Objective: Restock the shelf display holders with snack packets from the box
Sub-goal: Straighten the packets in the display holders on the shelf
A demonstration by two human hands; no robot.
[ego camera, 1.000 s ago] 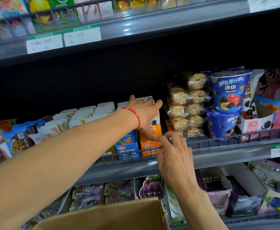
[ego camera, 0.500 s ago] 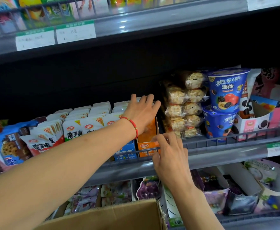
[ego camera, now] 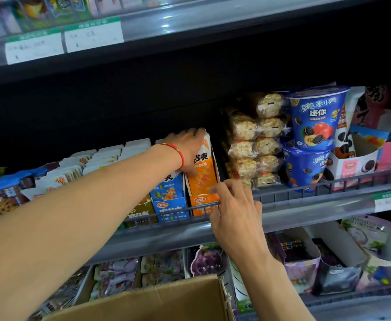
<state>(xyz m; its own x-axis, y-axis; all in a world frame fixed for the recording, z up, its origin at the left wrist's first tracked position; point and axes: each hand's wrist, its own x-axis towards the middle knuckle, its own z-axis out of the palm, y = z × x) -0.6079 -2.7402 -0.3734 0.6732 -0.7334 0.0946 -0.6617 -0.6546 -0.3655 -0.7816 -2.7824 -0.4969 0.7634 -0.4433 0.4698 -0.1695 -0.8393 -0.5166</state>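
An orange display holder [ego camera: 201,201] stands on the middle shelf behind the wire rail [ego camera: 305,189]. Orange snack packets [ego camera: 203,174] stand upright in it. My left hand [ego camera: 188,148], with a red string on the wrist, lies over the packets' tops, fingers curled behind the rearmost ones. My right hand [ego camera: 233,209] pinches the holder's front right corner at the rail. To the left stand a blue holder [ego camera: 169,206] and rows of white-topped packets [ego camera: 111,154]. The cardboard box [ego camera: 157,302] sits at the bottom; its inside is hidden.
Clear bags of round biscuits [ego camera: 255,144] stand close to the right of the orange holder. Two stacked blue cookie cups [ego camera: 314,126] follow further right. The upper shelf edge [ego camera: 189,22] hangs overhead. The lower shelf holds purple grape packets [ego camera: 207,258] and pouches.
My left hand went from lying flat on the packet tops to reaching further back and curling over them; the orange packets now stand more upright. My right hand stayed at the holder's front corner.
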